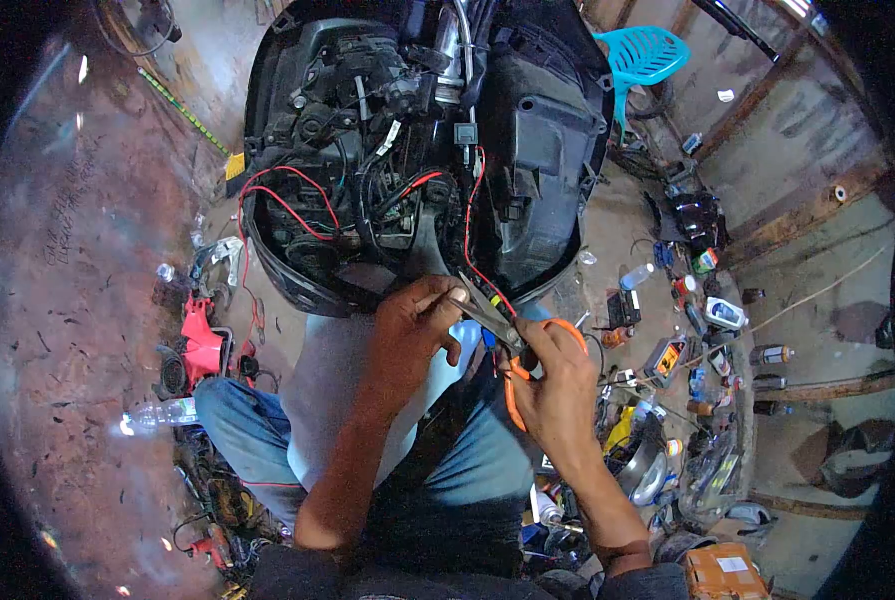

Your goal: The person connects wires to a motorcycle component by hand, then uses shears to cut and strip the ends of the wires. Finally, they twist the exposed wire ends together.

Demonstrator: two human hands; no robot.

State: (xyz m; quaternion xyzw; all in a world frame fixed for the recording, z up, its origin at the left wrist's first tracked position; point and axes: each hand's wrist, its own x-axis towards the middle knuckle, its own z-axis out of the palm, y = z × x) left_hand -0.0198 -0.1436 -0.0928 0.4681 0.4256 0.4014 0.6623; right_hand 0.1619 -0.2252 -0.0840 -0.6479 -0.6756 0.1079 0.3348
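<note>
The right hand (559, 395) has its grip clamped around the orange handles of the scissors (489, 318), which sit just beyond the lower edge of the black housing (542, 190), blades pointing up and left. The left hand (414, 325) is at the blade tips, fingers bent inward (whether that grip is clamped on anything, I cannot tell). A red wire (467, 225) runs down the housing's middle toward the scissors; another red wire (285, 168) loops over its left edge. Near the left knee lies a clear bottle (162, 413).
</note>
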